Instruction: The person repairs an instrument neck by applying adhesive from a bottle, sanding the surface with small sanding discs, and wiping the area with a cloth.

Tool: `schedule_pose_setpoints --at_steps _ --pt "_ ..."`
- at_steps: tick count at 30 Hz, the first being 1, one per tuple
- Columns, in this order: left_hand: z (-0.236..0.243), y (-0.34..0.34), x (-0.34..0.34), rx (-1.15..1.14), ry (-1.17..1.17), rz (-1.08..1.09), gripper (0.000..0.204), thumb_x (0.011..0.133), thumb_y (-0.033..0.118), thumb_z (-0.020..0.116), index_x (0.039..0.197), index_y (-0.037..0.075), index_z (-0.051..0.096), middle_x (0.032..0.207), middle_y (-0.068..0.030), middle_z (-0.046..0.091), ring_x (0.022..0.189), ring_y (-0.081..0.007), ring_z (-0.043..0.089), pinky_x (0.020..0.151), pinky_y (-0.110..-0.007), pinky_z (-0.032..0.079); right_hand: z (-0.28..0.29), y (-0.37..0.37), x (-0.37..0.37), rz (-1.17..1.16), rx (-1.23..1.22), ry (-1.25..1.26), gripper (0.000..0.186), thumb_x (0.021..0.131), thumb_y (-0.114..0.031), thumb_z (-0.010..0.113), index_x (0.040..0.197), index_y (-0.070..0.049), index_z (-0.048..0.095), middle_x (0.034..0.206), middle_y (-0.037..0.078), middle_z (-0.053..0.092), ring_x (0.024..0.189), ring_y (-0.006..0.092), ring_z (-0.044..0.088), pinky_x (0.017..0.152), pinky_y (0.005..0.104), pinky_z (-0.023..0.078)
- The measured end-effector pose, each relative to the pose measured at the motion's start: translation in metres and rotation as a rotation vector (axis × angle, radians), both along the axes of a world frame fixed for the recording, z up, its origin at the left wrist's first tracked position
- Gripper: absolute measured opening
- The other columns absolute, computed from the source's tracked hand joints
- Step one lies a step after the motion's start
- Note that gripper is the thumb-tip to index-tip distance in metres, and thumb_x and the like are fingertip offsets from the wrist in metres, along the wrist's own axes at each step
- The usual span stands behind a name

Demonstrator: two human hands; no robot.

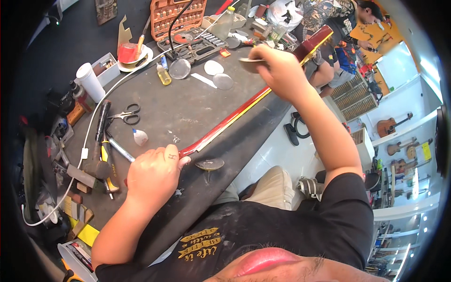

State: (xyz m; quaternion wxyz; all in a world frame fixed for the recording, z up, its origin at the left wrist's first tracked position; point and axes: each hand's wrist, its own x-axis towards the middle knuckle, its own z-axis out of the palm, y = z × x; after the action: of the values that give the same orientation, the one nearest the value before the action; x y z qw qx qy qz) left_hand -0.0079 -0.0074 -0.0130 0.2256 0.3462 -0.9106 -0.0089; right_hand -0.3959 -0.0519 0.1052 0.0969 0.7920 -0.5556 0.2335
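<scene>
A long red guitar neck (231, 116) with a pale yellow edge lies diagonally over the dark workbench, its broader end at the upper right. My left hand (152, 174) is closed around the lower-left end, which it mostly hides. My right hand (282, 73) is closed on a flat tan piece (250, 64), perhaps a sanding pad, just above the neck's upper part; whether it touches the neck I cannot tell. A small round metal piece on a stem (209, 164) is below the neck at the bench's front edge.
The bench (188, 110) holds scissors (128, 115), hammers (107, 167), an orange tool case (176, 14), a yellow bottle (164, 75), a white cable and round discs (222, 81). Two people (329, 23) are beyond the bench at the upper right. Guitars (390, 126) hang along the right wall.
</scene>
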Motion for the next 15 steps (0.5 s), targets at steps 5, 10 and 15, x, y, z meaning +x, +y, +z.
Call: schedule_pose_setpoints --at_steps 5,10,15 --pt "0.003 -0.002 -0.002 0.010 -0.055 0.008 0.038 0.103 0.036 0.085 0.096 0.007 0.061 0.081 -0.0123 0.071 0.075 -0.0359 0.073 0.068 -0.050 0.059 -0.010 -0.122 -0.061 -0.386 0.217 0.511 0.031 0.100 -0.018 0.084 0.128 -0.010 0.075 0.113 0.020 0.085 0.110 0.0455 0.082 0.092 0.0576 0.065" --pt "0.004 -0.004 -0.007 0.040 -0.071 0.004 0.039 0.101 0.037 0.086 0.094 0.008 0.061 0.081 -0.0123 0.069 0.074 -0.0367 0.072 0.067 -0.050 0.057 -0.016 -0.259 -0.157 -0.637 0.413 0.549 0.034 0.100 -0.012 0.075 0.131 0.001 0.079 0.126 0.023 0.087 0.116 0.0429 0.085 0.096 0.0564 0.068" --pt "0.006 0.001 -0.002 0.100 -0.077 0.008 0.041 0.104 0.041 0.082 0.090 0.008 0.060 0.078 -0.0123 0.064 0.072 -0.0377 0.068 0.064 -0.052 0.055 -0.076 -0.366 -0.207 -0.505 0.417 0.440 0.040 0.099 -0.033 0.081 0.121 -0.001 0.090 0.124 0.022 0.088 0.113 0.0428 0.085 0.099 0.0560 0.067"
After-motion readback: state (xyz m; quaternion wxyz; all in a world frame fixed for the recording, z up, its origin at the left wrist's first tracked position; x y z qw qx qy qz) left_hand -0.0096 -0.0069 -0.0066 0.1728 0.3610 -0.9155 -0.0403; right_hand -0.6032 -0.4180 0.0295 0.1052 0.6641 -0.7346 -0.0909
